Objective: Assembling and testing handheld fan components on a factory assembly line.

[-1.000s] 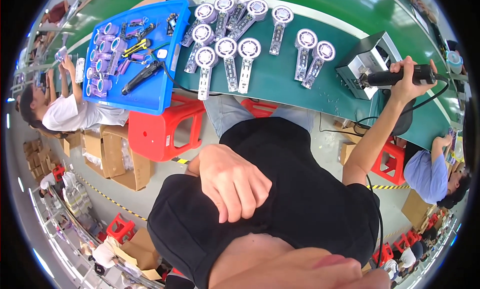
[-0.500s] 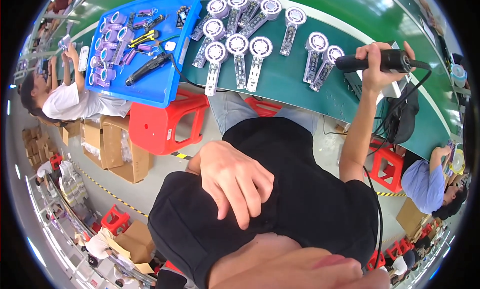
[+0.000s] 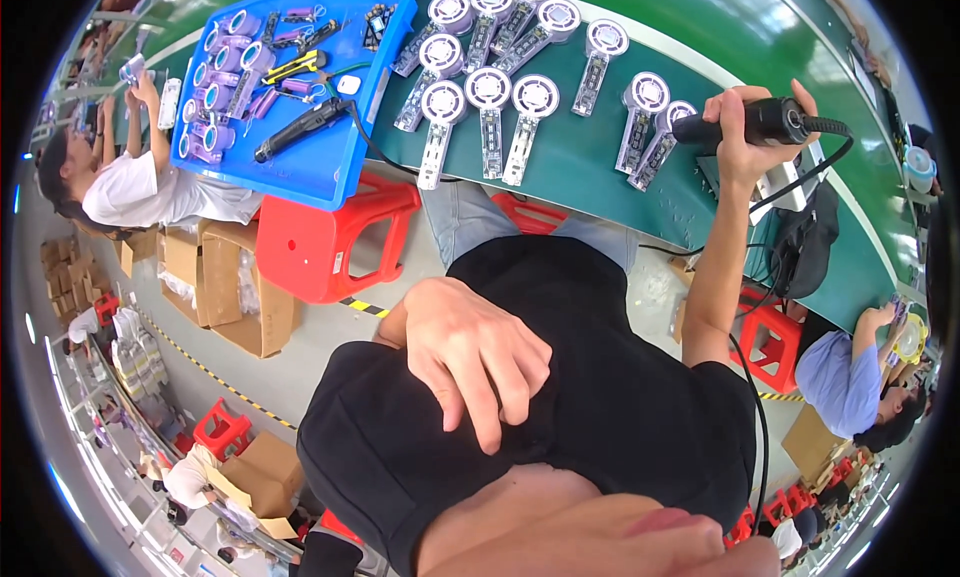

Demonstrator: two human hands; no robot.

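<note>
Here's my right hand (image 3: 748, 137), well to the right of the blue tray (image 3: 330, 164), fingers wrapped around a black corded screwdriver (image 3: 772, 122), its front end pointing back toward the tray! That end sits right by the head of the nearest unit (image 3: 660, 149); whether they touch, I can't tell. And my left hand (image 3: 475, 347)? Nearer my body than the tray and to its right, held before my chest, fingers loosely bent, gripping nothing! On the green desk (image 3: 585, 167), white-headed units (image 3: 490, 125) crowd just right of the tray, with others spaced farther right. Inside the tray: a second black tool (image 3: 303, 129) and a yellow-and-black tool (image 3: 295, 68)! On the tray's near side, a red stool (image 3: 300, 252).
</note>
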